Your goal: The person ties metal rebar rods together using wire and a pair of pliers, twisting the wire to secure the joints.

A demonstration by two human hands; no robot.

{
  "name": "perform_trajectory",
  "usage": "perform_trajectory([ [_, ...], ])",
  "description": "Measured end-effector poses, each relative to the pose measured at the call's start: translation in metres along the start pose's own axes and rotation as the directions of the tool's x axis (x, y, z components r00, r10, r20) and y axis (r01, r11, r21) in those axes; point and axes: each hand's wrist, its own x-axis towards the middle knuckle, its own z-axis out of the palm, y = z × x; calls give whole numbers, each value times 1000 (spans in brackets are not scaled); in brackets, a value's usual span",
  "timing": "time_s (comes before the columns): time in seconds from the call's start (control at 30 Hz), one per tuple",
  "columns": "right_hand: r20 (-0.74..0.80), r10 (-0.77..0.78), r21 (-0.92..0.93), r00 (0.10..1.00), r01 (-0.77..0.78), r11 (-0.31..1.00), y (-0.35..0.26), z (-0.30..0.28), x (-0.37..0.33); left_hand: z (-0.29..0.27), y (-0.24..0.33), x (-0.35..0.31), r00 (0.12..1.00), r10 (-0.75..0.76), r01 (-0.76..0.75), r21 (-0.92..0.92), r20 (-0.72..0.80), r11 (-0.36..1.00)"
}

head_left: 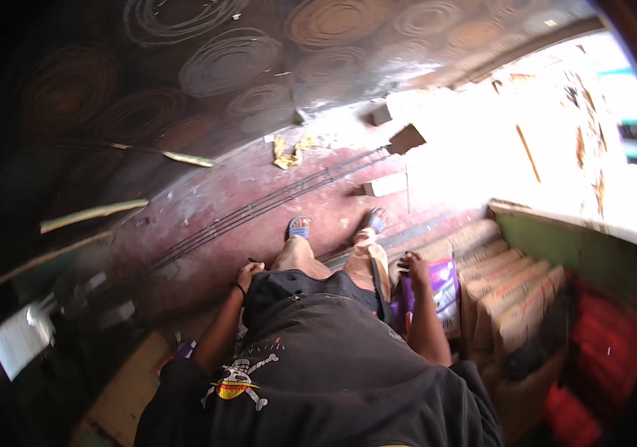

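I look down my own body in a black shirt and tan trousers, feet in blue sandals on a reddish floor. My left hand rests by my left thigh, fingers curled loosely with nothing visible in it. My right hand hangs with spread fingers just above a purple and white sack at my right side. It touches or nearly touches the sack's top; I cannot tell which.
Long dark steel rods lie across the floor ahead. Coils of wire are stacked at the back. Brown sacks are piled to my right beside a green wall. Wood blocks, a yellow rag and planks lie about.
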Motion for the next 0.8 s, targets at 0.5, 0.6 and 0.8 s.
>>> perform_trajectory([
  [0.5,302,-99,-748,948,300,592,-268,-57,467,335,-50,-236,765,-605,629,57,-221,775],
  [0.6,283,-426,-922,859,366,124,-369,-19,486,383,-35,-196,777,-587,591,-55,-227,805],
  [0.8,510,-179,-741,842,535,406,-313,-23,583,417,-21,-207,692,-685,679,-117,-226,725],
])
